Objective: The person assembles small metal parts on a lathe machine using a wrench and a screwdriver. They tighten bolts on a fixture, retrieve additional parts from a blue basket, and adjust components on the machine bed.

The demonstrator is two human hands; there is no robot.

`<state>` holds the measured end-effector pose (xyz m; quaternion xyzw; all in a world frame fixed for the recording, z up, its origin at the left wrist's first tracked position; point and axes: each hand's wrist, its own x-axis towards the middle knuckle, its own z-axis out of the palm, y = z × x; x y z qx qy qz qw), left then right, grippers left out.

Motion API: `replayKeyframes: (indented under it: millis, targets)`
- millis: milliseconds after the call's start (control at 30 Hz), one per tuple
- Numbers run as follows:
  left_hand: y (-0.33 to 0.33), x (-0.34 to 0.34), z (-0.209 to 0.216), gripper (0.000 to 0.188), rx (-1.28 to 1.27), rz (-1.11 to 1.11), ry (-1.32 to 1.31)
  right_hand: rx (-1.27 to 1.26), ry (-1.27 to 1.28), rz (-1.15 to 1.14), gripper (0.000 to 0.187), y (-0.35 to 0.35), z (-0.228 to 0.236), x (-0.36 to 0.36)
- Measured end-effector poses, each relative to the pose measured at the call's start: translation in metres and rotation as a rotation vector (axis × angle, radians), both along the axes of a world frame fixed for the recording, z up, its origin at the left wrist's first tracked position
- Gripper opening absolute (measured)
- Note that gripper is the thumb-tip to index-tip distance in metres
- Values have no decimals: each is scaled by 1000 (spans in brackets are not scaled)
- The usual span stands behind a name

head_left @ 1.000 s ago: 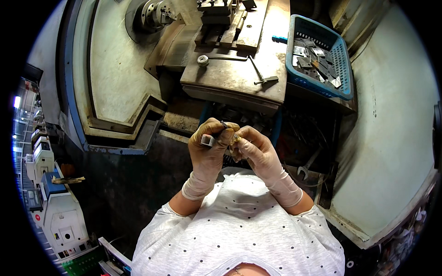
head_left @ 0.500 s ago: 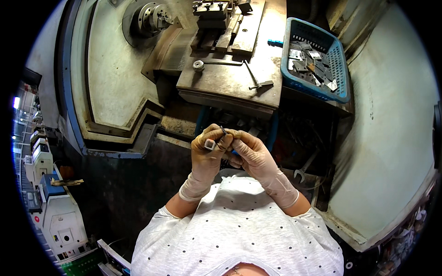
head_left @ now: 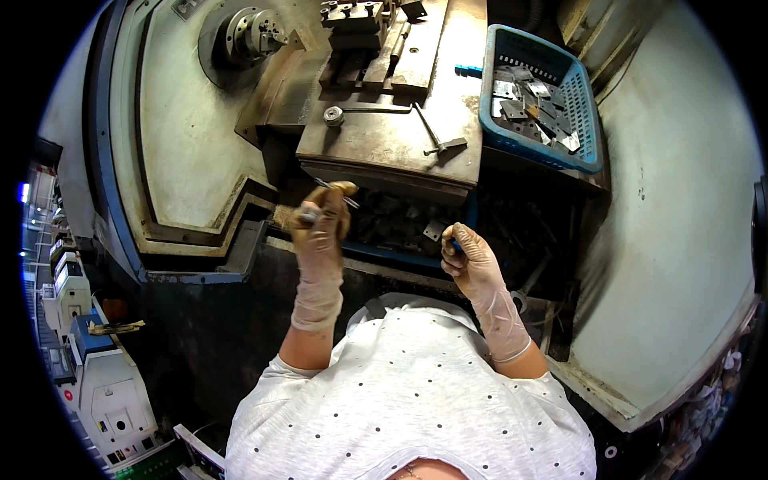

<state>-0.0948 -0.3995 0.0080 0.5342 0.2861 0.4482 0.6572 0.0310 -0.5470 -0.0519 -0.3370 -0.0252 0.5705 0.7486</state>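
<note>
Both my hands wear pale, stained gloves. My left hand (head_left: 322, 214) is raised off the front left corner of the metal machine bed (head_left: 384, 148), slightly blurred. Its fingers are closed round a thin metal rod (head_left: 352, 202), which sticks out on both sides. A short greyish piece (head_left: 309, 214) also shows at these fingers; its kind is unclear. Lower and to the right, my right hand (head_left: 477, 260) is closed, pinching a small blue piece (head_left: 457, 245) mostly hidden by the fingers. Between and beyond my hands, a blue bin (head_left: 384, 254) of metal parts sits under the bed.
On the bed lie a T-handled wrench (head_left: 428, 128), a long hex key (head_left: 376, 110) and a round metal piece (head_left: 334, 117). A blue basket (head_left: 542, 156) of flat metal plates stands at the right. The lathe chuck (head_left: 254, 37) is far left, the tool post (head_left: 352, 36) beside it.
My hands, together before, are now apart. The left moved left and up with the rod; the right moved right with the blue piece. The view has shifted slightly.
</note>
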Motion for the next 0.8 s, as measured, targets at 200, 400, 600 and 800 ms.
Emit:
replayKeyframes:
  millis: [200, 400, 600, 800]
  targets:
    - [-34, 11, -32, 19, -544, -394, -112, -27, -14, 106, 22, 2, 6, -18]
    - [-16, 0, -22, 9, -326, -285, -18, 32, -607, -79, 11, 25, 61, 12]
    - [-30, 3, -28, 11, 130, -231, 145, 152, -1421, -137, 12, 55, 85, -11]
    - [-31, -1, -25, 17, 400, -120, 233, 83, -1632, -365, 14, 50, 67, -39]
